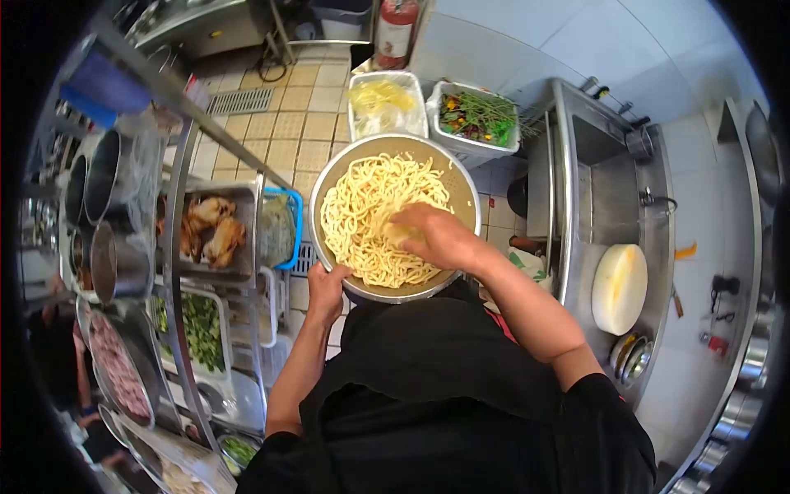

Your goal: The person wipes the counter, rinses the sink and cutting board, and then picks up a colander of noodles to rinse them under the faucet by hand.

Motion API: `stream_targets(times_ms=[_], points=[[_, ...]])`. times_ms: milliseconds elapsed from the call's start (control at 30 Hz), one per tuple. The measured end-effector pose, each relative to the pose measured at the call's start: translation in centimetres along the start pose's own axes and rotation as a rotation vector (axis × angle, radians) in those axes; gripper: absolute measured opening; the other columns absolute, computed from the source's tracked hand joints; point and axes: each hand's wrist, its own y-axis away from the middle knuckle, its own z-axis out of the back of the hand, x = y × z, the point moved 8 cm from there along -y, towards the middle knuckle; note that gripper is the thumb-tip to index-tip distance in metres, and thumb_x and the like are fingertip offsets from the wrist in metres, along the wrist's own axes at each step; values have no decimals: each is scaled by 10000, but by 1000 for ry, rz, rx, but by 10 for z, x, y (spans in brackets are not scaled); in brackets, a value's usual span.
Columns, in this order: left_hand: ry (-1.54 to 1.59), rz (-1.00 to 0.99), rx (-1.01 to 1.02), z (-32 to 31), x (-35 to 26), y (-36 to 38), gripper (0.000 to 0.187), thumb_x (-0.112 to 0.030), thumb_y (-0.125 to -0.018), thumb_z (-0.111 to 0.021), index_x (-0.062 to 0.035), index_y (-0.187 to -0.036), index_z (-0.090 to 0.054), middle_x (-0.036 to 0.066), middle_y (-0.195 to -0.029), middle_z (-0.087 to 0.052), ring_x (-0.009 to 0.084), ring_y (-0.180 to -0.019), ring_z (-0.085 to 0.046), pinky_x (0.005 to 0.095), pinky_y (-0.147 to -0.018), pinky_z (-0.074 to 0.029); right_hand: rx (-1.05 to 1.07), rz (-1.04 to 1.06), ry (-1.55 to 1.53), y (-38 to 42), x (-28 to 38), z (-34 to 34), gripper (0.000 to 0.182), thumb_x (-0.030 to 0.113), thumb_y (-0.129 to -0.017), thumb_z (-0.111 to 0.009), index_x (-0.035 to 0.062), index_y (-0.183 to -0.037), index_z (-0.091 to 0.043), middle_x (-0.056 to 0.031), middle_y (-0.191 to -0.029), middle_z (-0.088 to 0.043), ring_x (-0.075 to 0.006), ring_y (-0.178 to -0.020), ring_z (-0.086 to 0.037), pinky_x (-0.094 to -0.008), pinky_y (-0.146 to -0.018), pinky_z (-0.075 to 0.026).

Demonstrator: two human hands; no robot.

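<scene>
A wide metal bowl point(466, 169) of thick pale-yellow noodles point(362, 198) is held in front of my body. My left hand point(327, 290) grips the bowl's rim at the near left, thumb on top and fingers below. My right hand point(440, 237) reaches in from the right, its fingers and thumb curled round a clump of noodles near the middle of the bowl. The fingertips are slightly blurred and partly hidden among the noodles.
Behind the bowl stand a white bin with a yellowish bag point(383, 97) and a bin of green scraps point(477, 115). At right is a steel sink point(605, 189) with a round white block point(620, 288). A rack at left holds roasted meat point(218, 230) and greens point(197, 329).
</scene>
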Motion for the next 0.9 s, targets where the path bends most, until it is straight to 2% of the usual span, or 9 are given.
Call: stream_targets(times_ms=[133, 167, 300, 467, 500, 667, 800, 833, 900], points=[[-1, 47, 3, -3, 3, -6, 370, 69, -754, -551, 73, -1122, -586, 140, -1074, -670, 224, -917, -669, 325, -821, -532, -55, -262, -213, 5, -9, 25, 264, 158, -850, -655, 18, -1073, -653, -186, -1084, -650, -331, -1033, -621, -394, -875, -494], [3, 85, -3, -1, 6, -6, 382, 70, -753, -554, 67, -1134, -577, 148, -1064, -669, 238, -918, -670, 346, -814, -542, -154, -241, -205, 9, -19, 32, 241, 169, -833, -671, 39, -1037, -672, -167, -1032, -664, -339, -944, -635, -410, -842, -501], [4, 111, -73, 12, 7, -8, 385, 74, -751, -550, 68, -1136, -566, 148, -1058, -663, 237, -918, -665, 338, -804, -537, -392, -253, -51, 37, -66, 53, 225, 161, -831, -671, 34, -1017, -673, -163, -1043, -659, -336, -963, -632, -406, -848, -498], [-20, 94, -140, 16, -9, -19, 379, 80, -746, -546, 75, -1124, -571, 144, -1073, -662, 228, -928, -659, 314, -823, -518, -385, -333, -19, 36, -134, 32, 371, 169, -831, -660, 30, -1167, -588, -222, -1235, -555, -387, -1127, -548, -413, -967, -446], [-36, 96, -184, 17, -13, -22, 380, 81, -741, -547, 75, -1120, -573, 145, -1074, -663, 226, -925, -659, 314, -823, -517, -222, -480, -131, 28, -152, 18, 525, 184, -847, -642, 21, -1315, -471, -266, -1313, -484, -411, -1226, -472, -418, -1032, -398], [-165, 102, -336, -7, -33, -59, 364, 82, -729, -551, 76, -1092, -580, 151, -1082, -665, 227, -920, -658, 322, -827, -517, -205, -384, -320, -24, -208, -19, 675, 254, -888, -604, -2, -1437, -306, -284, -1425, -372, -388, -1337, -371, -405, -1100, -330], [-253, 77, -504, -20, -39, -116, 329, 68, -755, -527, 79, -1081, -571, 164, -1017, -663, 241, -864, -664, 329, -779, -531, 97, -81, -19, -49, -191, 11, 722, 500, -834, -643, 33, -1358, -474, -220, -1530, -209, -470, -1372, -256, -521, -1149, -188], [-318, 90, -488, -29, -43, -134, 339, 57, -760, -534, 80, -1098, -562, 168, -1032, -657, 252, -861, -663, 340, -778, -532, 89, -51, -92, -53, -200, 4, 756, 600, -756, -675, 65, -1279, -564, -200, -1531, -198, -488, -1364, -234, -560, -1150, -137], [-198, 65, -501, -67, -55, -162, 313, 64, -745, -529, 79, -1053, -582, 135, -999, -662, 220, -841, -640, 309, -762, -500, 109, -56, -60, -67, -219, -3, 765, 617, -738, -680, 72, -1264, -573, -198, -1520, -216, -476, -1356, -249, -559, -1151, -135]])
